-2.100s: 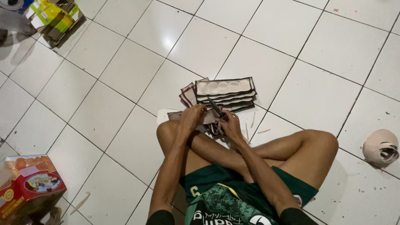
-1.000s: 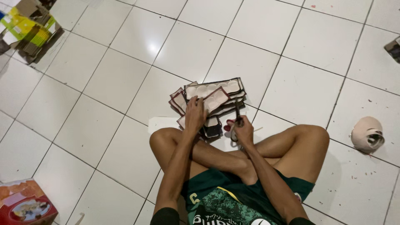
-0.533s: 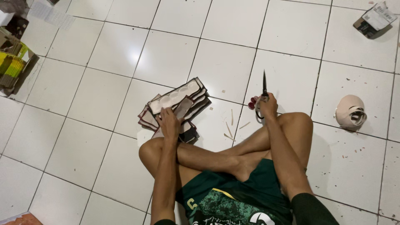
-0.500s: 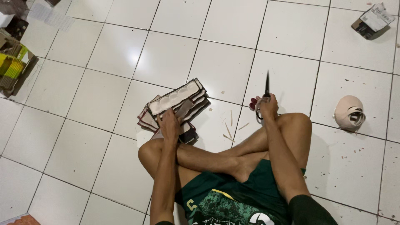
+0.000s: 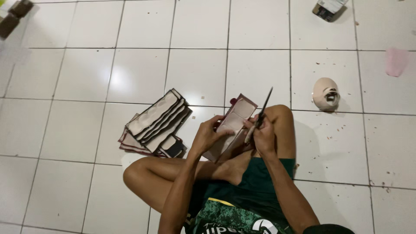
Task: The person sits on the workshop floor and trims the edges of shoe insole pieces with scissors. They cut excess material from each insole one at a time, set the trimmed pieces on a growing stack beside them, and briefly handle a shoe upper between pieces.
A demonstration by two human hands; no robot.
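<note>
I sit cross-legged on a white tiled floor. My left hand (image 5: 207,135) grips a pale, long cardboard piece with a dark red scalloped edge (image 5: 234,122), tilted up over my legs. My right hand (image 5: 261,134) holds a pair of scissors (image 5: 263,109) with the dark blades pointing up and away, touching the right side of that piece. To my left a stack of similar cut cardboard pieces (image 5: 155,123) lies fanned on the floor, apart from both hands.
A roll of tape (image 5: 326,93) lies on the floor to the right of my knee. A pink scrap (image 5: 396,61) sits far right. A small box (image 5: 329,8) lies at the top edge, dark boxes (image 5: 13,17) at the top left.
My left hand lifted one piece off the stack and brought it over my legs. My right hand carried the scissors back in from the right knee to meet it. The view shifted right.
</note>
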